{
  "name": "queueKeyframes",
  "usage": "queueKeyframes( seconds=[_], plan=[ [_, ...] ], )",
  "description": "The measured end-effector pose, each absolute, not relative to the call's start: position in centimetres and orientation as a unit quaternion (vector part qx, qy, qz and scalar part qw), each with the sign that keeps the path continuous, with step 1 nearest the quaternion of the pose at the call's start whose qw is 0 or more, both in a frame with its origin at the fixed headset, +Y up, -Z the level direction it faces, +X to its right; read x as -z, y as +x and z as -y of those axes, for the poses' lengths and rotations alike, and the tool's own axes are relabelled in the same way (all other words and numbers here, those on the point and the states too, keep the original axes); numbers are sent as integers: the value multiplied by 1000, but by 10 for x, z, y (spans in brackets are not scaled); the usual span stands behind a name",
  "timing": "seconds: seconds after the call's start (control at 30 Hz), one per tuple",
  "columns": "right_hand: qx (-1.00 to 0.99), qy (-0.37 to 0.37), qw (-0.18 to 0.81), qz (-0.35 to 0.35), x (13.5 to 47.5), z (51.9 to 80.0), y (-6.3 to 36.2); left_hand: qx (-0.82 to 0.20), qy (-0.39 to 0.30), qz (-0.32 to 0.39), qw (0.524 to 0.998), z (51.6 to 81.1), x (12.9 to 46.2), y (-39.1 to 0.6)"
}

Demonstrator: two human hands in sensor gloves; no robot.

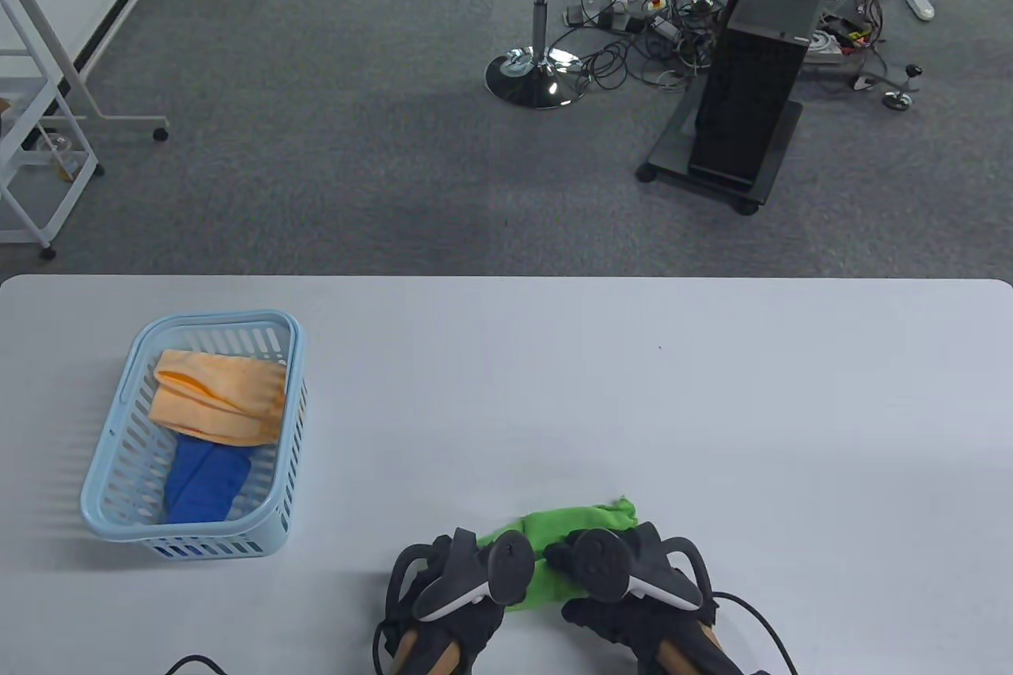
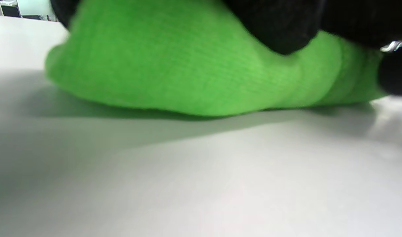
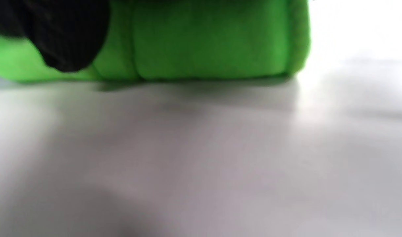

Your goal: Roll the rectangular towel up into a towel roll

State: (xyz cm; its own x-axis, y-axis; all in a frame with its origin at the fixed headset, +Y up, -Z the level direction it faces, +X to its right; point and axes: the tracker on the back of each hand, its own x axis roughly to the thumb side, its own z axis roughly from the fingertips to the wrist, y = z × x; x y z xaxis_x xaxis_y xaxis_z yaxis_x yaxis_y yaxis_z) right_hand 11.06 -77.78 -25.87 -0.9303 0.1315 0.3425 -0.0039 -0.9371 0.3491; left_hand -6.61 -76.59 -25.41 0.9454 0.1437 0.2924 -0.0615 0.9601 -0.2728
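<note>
A bright green towel (image 1: 582, 518) lies bunched into a thick roll near the table's front edge. My left hand (image 1: 463, 560) sits on its left end and my right hand (image 1: 625, 560) on its right part. The trackers hide the fingers in the table view. In the left wrist view the green towel (image 2: 188, 72) fills the top, with black gloved fingers (image 2: 280, 29) pressing into it from above and another at the right side. In the right wrist view the rolled towel (image 3: 204, 42) rests on the table, with a gloved finger (image 3: 66, 39) against its near face.
A light blue plastic basket (image 1: 289, 422) stands at the left of the white table (image 1: 712, 406). It holds an orange towel (image 1: 218, 394) and a blue towel (image 1: 202, 481). A black cable (image 1: 190, 663) shows at the front edge.
</note>
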Motion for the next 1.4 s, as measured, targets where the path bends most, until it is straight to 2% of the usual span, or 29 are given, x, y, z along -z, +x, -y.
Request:
queueKeyframes(
  seconds=[0.1, 0.2, 0.33, 0.43, 0.5, 0.63, 0.73, 0.9, 1.07, 1.3, 1.4],
  plan=[
    [-973, 164, 37, -158, 260, 780, 109, -74, -95, 147, 982, 758, 252, -70],
    [-974, 164, 41, -151, 260, 780, 109, -49, -83, 153, 984, 753, 248, -72],
    [-973, 163, 67, -149, 262, 779, 112, -23, -136, 193, 971, 764, 247, -63],
    [-970, 166, 81, -161, 263, 776, 115, -12, -119, 196, 973, 766, 249, -61],
    [-968, 164, 91, -166, 263, 774, 116, -29, -132, 194, 972, 767, 249, -61],
    [-963, 168, 115, -178, 264, 774, 118, -14, -202, 198, 959, 777, 249, -60],
    [-965, 164, 128, -163, 264, 772, 120, -40, -167, 191, 966, 776, 252, -62],
    [-972, 171, 100, -128, 258, 767, 118, -40, -169, 185, 967, 774, 253, -63],
    [-960, 198, 153, -125, 251, 761, 113, -64, -154, 176, 970, 768, 255, -70],
    [-962, 217, 53, -157, 250, 776, 104, -117, -161, 145, 969, 768, 259, -83],
    [-968, 189, 17, -162, 253, 781, 101, -66, -138, 142, 978, 765, 255, -76]
  ],
)
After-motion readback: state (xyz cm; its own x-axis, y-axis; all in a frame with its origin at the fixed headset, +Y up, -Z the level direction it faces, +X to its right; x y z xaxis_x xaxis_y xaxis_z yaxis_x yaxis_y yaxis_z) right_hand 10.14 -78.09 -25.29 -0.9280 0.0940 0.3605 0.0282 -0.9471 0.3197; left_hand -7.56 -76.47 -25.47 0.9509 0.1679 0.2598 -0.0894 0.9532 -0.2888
